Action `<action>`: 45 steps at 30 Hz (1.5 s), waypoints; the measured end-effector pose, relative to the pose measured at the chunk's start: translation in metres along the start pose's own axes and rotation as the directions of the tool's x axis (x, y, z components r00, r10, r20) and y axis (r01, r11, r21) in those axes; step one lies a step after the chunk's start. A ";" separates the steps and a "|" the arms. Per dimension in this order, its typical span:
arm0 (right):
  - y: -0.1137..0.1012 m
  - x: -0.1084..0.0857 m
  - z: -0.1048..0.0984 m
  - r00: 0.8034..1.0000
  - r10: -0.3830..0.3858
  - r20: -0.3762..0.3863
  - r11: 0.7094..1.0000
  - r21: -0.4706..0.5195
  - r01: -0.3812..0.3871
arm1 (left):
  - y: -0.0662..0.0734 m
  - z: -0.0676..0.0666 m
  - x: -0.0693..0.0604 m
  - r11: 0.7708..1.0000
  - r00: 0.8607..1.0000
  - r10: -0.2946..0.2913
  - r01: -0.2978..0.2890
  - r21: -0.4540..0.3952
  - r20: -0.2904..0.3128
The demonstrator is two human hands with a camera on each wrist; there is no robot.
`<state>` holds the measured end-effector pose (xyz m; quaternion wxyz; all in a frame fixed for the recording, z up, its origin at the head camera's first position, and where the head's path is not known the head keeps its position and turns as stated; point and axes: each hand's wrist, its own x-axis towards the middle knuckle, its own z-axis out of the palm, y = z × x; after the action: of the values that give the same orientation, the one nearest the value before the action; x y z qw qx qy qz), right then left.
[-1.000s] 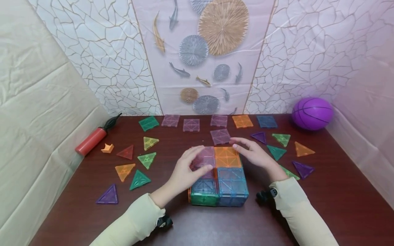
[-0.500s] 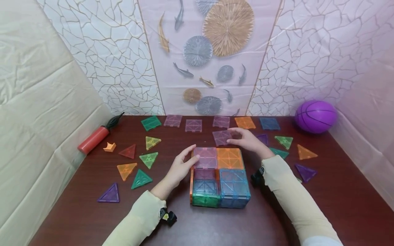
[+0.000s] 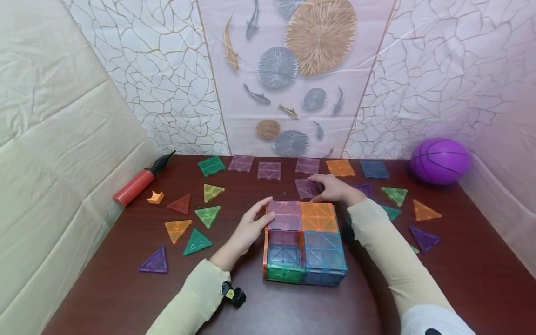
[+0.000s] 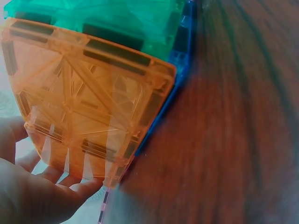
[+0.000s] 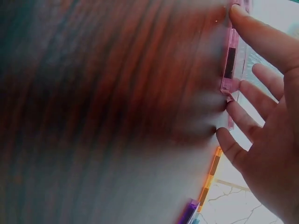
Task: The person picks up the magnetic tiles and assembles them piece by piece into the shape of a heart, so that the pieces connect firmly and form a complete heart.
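Note:
A low block [image 3: 289, 279] built of see-through magnetic tiles stands at the table's middle, with pink, orange and blue squares on top and a gap at its near left. My left hand [image 3: 247, 230] touches its far left corner. The thumb lies at the edge of the pink top tile [image 3: 284, 215]; in the left wrist view relaxed fingers rest along the orange side wall [image 4: 84, 100]. Just behind the block, my right hand [image 3: 337, 190] holds a pink-purple square tile [image 3: 305, 187] by its edges, thumb on the near edge. In the right wrist view its fingertips meet this tile's rim [image 5: 230, 60].
Several square tiles lie along the back, among them an orange one [image 3: 340, 168]. Triangle tiles are spread at left, such as a purple one [image 3: 155, 261], and at right. A red pump [image 3: 134, 187] and a small orange crown piece [image 3: 155, 197] lie left; a purple ball [image 3: 441, 160] sits back right.
My right hand has moved from the block's far right corner to the loose pink-purple tile and taken its edges. My left hand has come off the block's top to its left corner.

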<state>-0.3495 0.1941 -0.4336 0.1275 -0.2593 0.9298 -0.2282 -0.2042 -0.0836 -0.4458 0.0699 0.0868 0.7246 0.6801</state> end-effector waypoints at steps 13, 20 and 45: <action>0.008 -0.015 -0.003 0.994 0.082 -0.066 0.997 -0.009 -0.083 | 0.002 0.002 0.001 1.000 1.000 -0.014 0.014 -0.023 0.025; -0.013 -0.037 -0.026 0.976 0.141 -0.166 0.987 0.097 -0.126 | 0.000 0.001 0.002 0.998 0.999 -0.029 0.031 -0.059 0.026; -0.156 -0.133 0.019 0.969 -0.222 -0.108 0.972 0.053 0.229 | 0.001 -0.003 0.000 0.996 0.999 -0.044 0.046 -0.073 0.021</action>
<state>-0.1663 0.1404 -0.3577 0.0619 -0.3470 0.8916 -0.2843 -0.2048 -0.0863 -0.4449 0.0956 0.0745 0.7001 0.7037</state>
